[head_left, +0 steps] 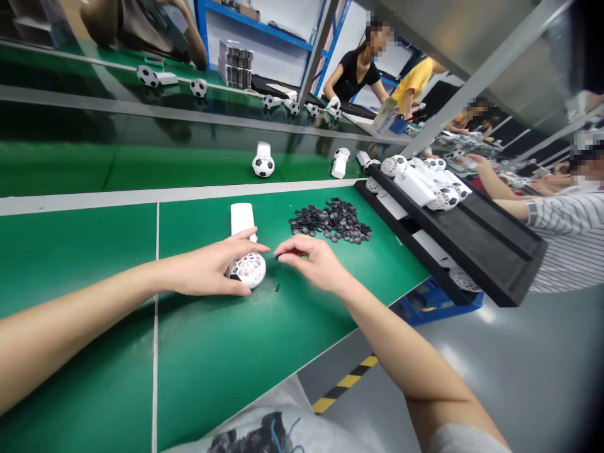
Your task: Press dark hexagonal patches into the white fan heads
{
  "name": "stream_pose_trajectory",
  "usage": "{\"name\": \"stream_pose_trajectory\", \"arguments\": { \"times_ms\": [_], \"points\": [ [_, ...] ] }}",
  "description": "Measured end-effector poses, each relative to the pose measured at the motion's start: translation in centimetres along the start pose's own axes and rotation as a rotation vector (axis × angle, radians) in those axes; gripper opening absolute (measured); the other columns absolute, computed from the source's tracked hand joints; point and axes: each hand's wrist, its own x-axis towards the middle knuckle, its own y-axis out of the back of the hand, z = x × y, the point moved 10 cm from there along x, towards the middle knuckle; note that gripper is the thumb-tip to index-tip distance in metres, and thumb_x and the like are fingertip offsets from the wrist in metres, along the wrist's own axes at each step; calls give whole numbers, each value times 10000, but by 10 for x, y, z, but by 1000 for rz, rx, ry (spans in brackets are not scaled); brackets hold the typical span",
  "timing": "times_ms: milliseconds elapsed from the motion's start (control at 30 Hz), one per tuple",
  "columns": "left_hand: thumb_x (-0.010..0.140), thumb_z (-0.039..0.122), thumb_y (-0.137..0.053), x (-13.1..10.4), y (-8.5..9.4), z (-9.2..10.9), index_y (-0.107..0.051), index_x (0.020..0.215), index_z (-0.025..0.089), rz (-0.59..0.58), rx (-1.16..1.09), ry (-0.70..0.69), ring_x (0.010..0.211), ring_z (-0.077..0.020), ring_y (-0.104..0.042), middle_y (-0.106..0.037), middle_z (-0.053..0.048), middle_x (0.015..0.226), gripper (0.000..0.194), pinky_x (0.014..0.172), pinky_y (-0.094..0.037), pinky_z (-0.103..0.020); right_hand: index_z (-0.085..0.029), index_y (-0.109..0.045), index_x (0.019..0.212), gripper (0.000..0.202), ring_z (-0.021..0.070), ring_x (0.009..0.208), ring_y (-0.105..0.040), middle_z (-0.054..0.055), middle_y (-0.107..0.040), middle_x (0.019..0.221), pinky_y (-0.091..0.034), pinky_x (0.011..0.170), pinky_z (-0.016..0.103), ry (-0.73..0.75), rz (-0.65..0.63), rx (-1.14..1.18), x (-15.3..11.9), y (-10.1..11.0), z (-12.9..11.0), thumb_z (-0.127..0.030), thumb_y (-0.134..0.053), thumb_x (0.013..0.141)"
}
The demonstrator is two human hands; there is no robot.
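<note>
My left hand (210,267) grips a white ball-shaped piece with a honeycomb shell (248,269) on the green bench; its white handle (242,220) points away from me. My right hand (314,260) hovers just right of the ball, thumb and forefinger pinched together near the shell; whether a small black piece sits between them I cannot tell. One tiny black piece (277,288) lies on the mat in front of the ball. A heap of black hexagonal pieces (333,221) lies a little beyond my right hand.
A black tray (476,242) with several white ball pieces juts over the bench's right edge. Finished black-and-white balls (263,165) ride the conveyor behind. Other people work at the far and right side. A blue bin (427,302) sits below; a plastic bag (264,425) lies near me.
</note>
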Motion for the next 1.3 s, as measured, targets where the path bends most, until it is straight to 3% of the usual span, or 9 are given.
{"name": "stream_pose_trajectory", "arguments": {
  "times_ms": [133,267,400,567,700,867,1100,1200,1300],
  "points": [
    [771,307,-528,-3,3,1,-310,1361,192,-35,9,-1,1380,-270,-19,-155,-100,1498,639,1092,-205,-446,-220,-659,913,175,118,827,-562,23,-624,870,-461,748,263,278,-80,-90,-14,-13,-43,-180,-492,880],
    [763,270,-517,-2,0,6,-299,1365,170,-32,6,-27,1379,-284,-7,-180,-102,1492,648,1100,-191,-453,-165,-631,887,183,147,786,-538,56,-646,850,-427,695,285,525,-86,-353,-21,-27,-66,-167,-448,898],
    [747,353,-580,0,-2,5,-357,1322,169,7,-42,-42,1381,-285,-15,-271,-96,1461,644,1105,-192,-445,-165,-585,877,141,150,781,-559,32,-651,794,-384,666,285,606,-87,-428,-20,-36,-76,-143,-447,895],
    [780,434,-549,1,3,6,-482,1175,196,148,-119,-50,1379,-256,-108,-462,-70,1326,466,1103,-206,-432,-184,-518,888,28,139,804,-558,19,-618,812,-413,726,281,493,-35,-227,-10,-29,-65,-199,-529,867],
    [773,378,-542,0,4,5,-430,1212,199,182,-133,-35,1380,-265,-101,-370,-87,1398,487,1094,-209,-461,-198,-491,881,272,148,827,-529,24,-551,870,-450,749,290,341,49,-61,-1,-19,-41,-342,-678,747],
    [750,351,-532,-3,4,1,-337,1246,175,240,-163,-34,1351,-273,-201,-353,-128,1383,562,1082,-237,-450,-211,-463,967,488,141,841,-528,44,-474,1030,-479,710,284,125,20,79,9,-23,-12,-403,-758,628],
    [718,331,-534,-3,7,-1,-341,1143,191,265,-213,-22,1234,-270,-368,-392,-111,1299,488,1000,-344,-431,-216,-443,947,449,115,798,-527,37,-423,1053,-492,620,248,-93,-46,280,6,-41,5,-361,-740,643],
    [712,299,-541,-4,5,0,-404,1117,221,161,-197,-21,1245,-267,-356,-359,-79,1335,435,1006,-340,-420,-200,-493,864,244,112,755,-531,10,-517,895,-473,638,247,-101,32,296,4,-17,15,-347,-642,740],
    [696,346,-585,-8,9,-4,-484,1084,254,169,-100,6,1266,-291,-298,-349,-54,1330,411,1040,-281,-466,-181,-550,782,116,106,687,-521,1,-562,778,-451,665,261,-138,250,99,-6,34,37,-291,-584,790]
  ]
}}
